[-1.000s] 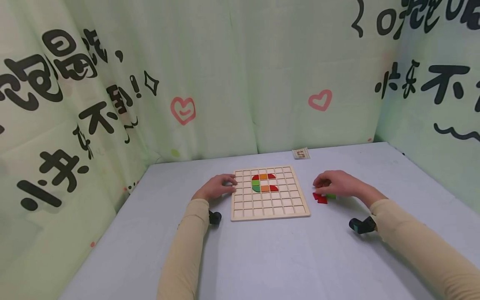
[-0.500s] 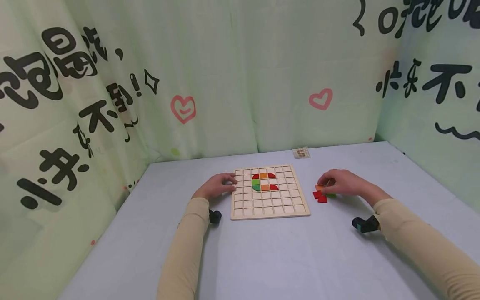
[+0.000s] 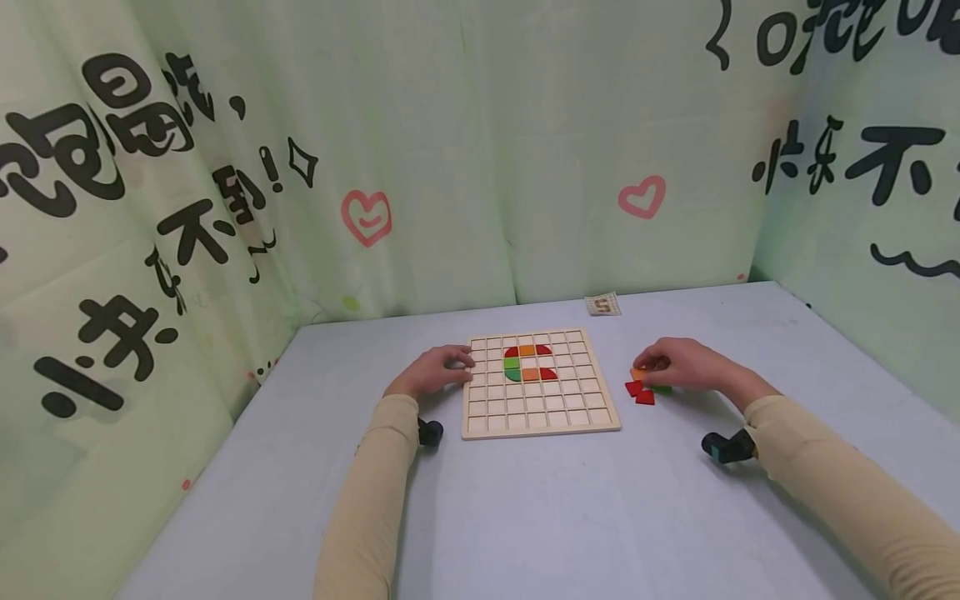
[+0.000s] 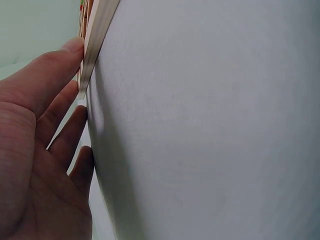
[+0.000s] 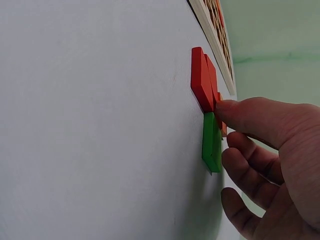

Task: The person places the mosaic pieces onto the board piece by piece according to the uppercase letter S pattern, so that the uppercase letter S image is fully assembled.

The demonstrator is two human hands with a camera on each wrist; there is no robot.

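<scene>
A square wooden grid board (image 3: pixel 540 408) lies on the table, with red, orange and green tiles (image 3: pixel 530 375) set in some cells. My left hand (image 3: pixel 431 372) rests at its left edge; in the left wrist view the thumb (image 4: pixel 74 45) touches the board's side and the fingers are only slightly bent. Right of the board, my right hand (image 3: pixel 677 364) is over a small pile of loose tiles. Red tiles (image 5: pixel 201 80), a green tile (image 5: pixel 212 145) and an orange tile (image 3: pixel 638 375) show there. The right thumb (image 5: pixel 235 109) meets the tiles; the index fingertip is hidden, so a pinch cannot be confirmed.
A small printed card (image 3: pixel 602 305) lies near the table's back edge. Pale green curtains (image 3: pixel 450 167) with black writing and pink hearts hang behind and at both sides. A black camera (image 3: pixel 729 447) sits on the right wrist, another (image 3: pixel 430 432) on the left.
My right hand has shifted slightly right from one second ago, and an orange tile now shows beneath its fingertips. My left hand stays at the board's edge.
</scene>
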